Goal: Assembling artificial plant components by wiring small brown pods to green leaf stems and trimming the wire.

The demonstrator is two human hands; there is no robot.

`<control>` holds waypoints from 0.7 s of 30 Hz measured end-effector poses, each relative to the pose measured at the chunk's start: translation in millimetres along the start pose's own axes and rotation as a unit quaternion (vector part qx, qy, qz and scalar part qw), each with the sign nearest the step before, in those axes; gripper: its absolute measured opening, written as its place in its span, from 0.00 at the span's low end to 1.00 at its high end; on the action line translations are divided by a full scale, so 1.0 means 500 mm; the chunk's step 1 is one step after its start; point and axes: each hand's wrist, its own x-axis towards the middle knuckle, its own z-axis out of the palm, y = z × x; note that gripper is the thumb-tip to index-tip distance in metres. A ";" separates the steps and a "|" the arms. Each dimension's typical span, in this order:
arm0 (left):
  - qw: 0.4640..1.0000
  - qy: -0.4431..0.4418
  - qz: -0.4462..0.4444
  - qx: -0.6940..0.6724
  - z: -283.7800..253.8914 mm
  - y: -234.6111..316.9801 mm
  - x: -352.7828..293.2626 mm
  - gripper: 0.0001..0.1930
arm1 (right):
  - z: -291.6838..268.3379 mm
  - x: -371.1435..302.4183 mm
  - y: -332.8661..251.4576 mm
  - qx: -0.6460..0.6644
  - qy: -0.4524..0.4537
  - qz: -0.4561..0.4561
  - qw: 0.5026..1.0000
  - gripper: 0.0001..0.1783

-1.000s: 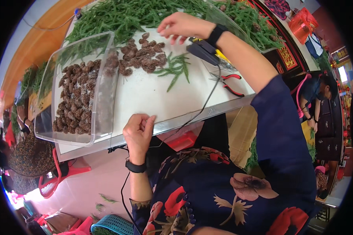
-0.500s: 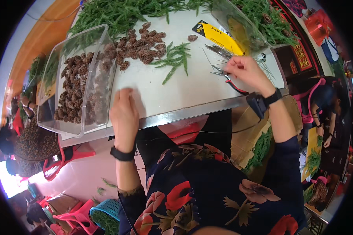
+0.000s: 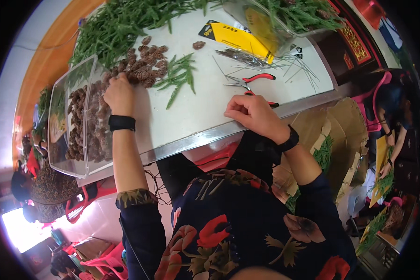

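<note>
My left hand (image 3: 119, 96) reaches to the near-left edge of a pile of brown pine cones (image 3: 147, 61). Its fingers are drawn together on a pine cone there, beside the clear plastic box. Over the table's front edge, my right hand (image 3: 253, 115) is curled with thumb and fingertips pressed together; whatever is between them is too small or hidden to name. Just beyond it lie red-and-black-handled pliers (image 3: 244, 82), partly covered by the hand. Thin metal wires (image 3: 308, 70) are scattered to their right. A green artificial sprig (image 3: 178, 77) rests to the right of the pine cones.
A clear box (image 3: 92, 80) holding more pine cones stands at the left. Green sprigs (image 3: 112, 32) are heaped along the back. A yellow card package (image 3: 240, 39) and a clear container (image 3: 284, 28) lie back right. Cardboard (image 3: 345, 123) is below the right edge. Other people work at the right.
My left hand has moved from the table's front edge to the pine cones. My right hand has drawn back from the pliers and wires to the front edge. The view has shifted.
</note>
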 end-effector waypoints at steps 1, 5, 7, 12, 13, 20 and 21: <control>1.000 0.002 -0.001 0.009 0.002 0.001 0.008 0.09 | 0.003 -0.002 0.002 0.000 0.017 -0.006 1.000 0.09; 1.000 0.003 0.004 0.028 0.004 0.010 0.020 0.09 | 0.013 0.001 0.012 0.001 0.060 -0.001 0.998 0.09; 0.999 -0.004 0.015 0.037 0.002 0.010 0.018 0.07 | 0.016 0.003 0.014 0.000 0.070 0.002 0.998 0.09; 0.998 -0.035 -0.037 -0.029 -0.027 -0.016 -0.009 0.06 | 0.033 0.002 0.017 -0.012 0.102 -0.006 0.995 0.08; 0.999 -0.012 -0.025 -0.038 -0.041 -0.019 -0.025 0.06 | 0.039 0.000 0.021 -0.017 0.117 -0.013 0.993 0.07; 0.773 -0.041 -0.067 -0.630 -0.175 0.019 -0.132 0.14 | 0.046 -0.002 0.019 -0.031 0.151 -0.003 0.988 0.07; 0.615 -0.123 -0.129 -0.768 -0.184 0.029 -0.150 0.17 | 0.052 0.003 0.021 -0.011 0.153 -0.005 0.988 0.07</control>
